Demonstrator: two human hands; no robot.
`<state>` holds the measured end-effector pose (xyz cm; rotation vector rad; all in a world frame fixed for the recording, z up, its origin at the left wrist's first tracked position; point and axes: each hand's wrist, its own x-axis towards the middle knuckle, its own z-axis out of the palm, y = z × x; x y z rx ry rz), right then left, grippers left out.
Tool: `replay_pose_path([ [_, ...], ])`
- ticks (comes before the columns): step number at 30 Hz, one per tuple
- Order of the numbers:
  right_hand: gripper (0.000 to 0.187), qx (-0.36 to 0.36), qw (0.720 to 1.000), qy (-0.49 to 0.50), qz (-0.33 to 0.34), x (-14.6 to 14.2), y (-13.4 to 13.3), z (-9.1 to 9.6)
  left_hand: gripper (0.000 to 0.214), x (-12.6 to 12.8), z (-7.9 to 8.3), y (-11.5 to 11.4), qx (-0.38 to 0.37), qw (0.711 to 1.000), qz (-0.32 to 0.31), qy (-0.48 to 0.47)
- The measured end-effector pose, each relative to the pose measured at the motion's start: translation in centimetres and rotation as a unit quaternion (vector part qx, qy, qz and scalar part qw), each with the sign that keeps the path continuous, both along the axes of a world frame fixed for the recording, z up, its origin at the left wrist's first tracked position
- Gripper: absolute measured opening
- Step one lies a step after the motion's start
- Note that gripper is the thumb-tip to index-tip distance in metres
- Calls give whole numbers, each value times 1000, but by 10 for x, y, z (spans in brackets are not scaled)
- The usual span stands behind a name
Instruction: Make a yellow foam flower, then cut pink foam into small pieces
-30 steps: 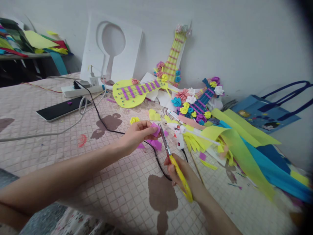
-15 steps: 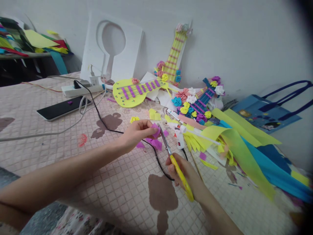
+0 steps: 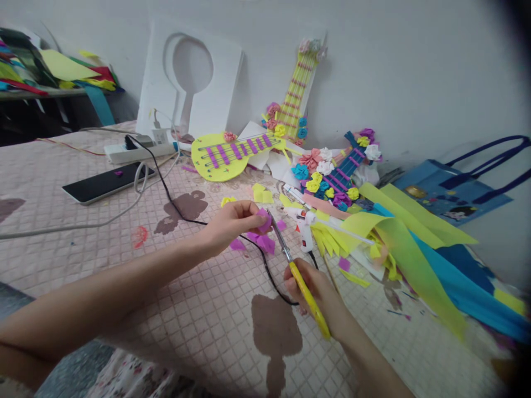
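Note:
Between its thumb and fingers, my left hand [image 3: 236, 222] pinches a small piece of purple paper [image 3: 264, 220]. My right hand [image 3: 315, 290] is wrapped round the yellow handles of a pair of scissors [image 3: 299, 282]. The blades point away from me, with their tips at the right edge of the purple paper; whether they cut into it I cannot tell. Loose purple pieces [image 3: 265, 243] lie on the table just below my left hand. A white glue gun [image 3: 306, 235] rests right of the blades.
A yellow paper guitar [image 3: 219, 160] and a blue one with paper flowers [image 3: 342, 171] lie behind my hands. A black cord [image 3: 267, 271] runs beneath them. On the right are yellow and blue paper strips [image 3: 415, 265] and a blue bag [image 3: 452, 190]. A phone [image 3: 103, 185] lies left.
Almost nothing differs. My right hand and the scissors have shifted very slightly, while my left hand keeps its hold on the purple paper.

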<state>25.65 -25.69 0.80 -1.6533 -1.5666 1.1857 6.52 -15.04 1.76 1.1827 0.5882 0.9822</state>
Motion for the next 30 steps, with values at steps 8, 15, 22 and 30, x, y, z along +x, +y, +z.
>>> replay_pose_path([
  [8,15,40,998,-31,28,4,0,-5,16,-2,3,2,3,1000,-12,10],
  [15,23,69,992,-50,88,5,-2,3,17,-2,4,1,7,1000,-22,19],
  [22,14,70,993,-77,48,1,-1,3,17,-1,3,1,10,1000,-7,22],
  [30,9,13,999,-33,24,2,-1,2,16,-1,4,0,13,999,-10,29],
])
